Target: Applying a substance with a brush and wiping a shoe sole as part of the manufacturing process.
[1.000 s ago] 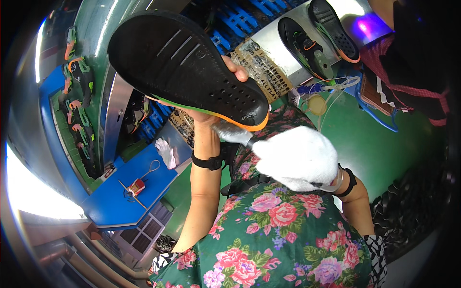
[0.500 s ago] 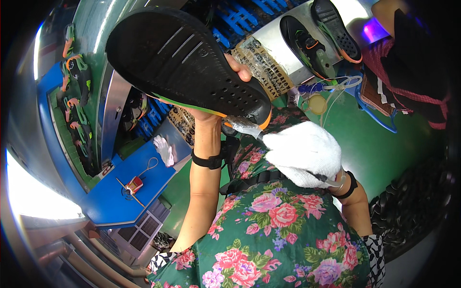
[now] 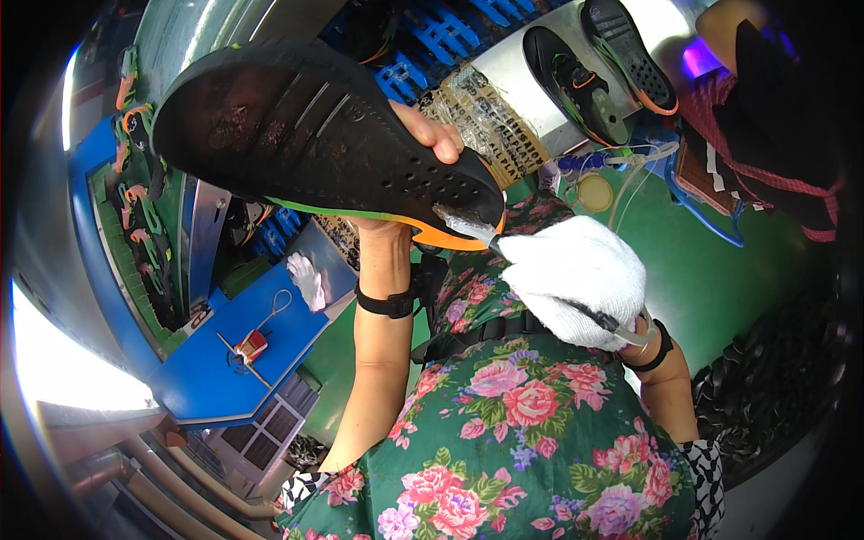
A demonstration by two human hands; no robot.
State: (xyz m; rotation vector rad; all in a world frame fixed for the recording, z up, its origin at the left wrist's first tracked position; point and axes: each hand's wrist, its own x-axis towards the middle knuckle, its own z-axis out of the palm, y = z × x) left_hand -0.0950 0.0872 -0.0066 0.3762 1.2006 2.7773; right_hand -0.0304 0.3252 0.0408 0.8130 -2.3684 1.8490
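Observation:
A black shoe sole [image 3: 297,135] with a green and orange rim is tilted in front of me, its hole-dotted heel toward the right. My left hand [image 3: 423,135] grips it from beneath at the waist, bare fingers curled over the far edge. In a white knit glove, my right hand [image 3: 576,279] is closed round a brush [image 3: 477,227] with a dark handle. The brush's wet, whitish tip touches the heel end of the sole. A thin clear tube runs by the gloved wrist. Most of the handle is hidden by the glove.
Two more shoe pieces [image 3: 567,85] lie on the metal surface at upper right. A taped cardboard strip [image 3: 490,121] is beside them. At left, shoe parts [image 3: 144,225] line a conveyor, and a blue table [image 3: 207,369] carries a glove and a small red object. Another person's clothing [image 3: 765,117] shows at right.
The sole has shifted left and slightly down and tipped, showing more of its coloured rim. The brush tip has moved from the rim onto the heel's surface, with my right hand slightly right.

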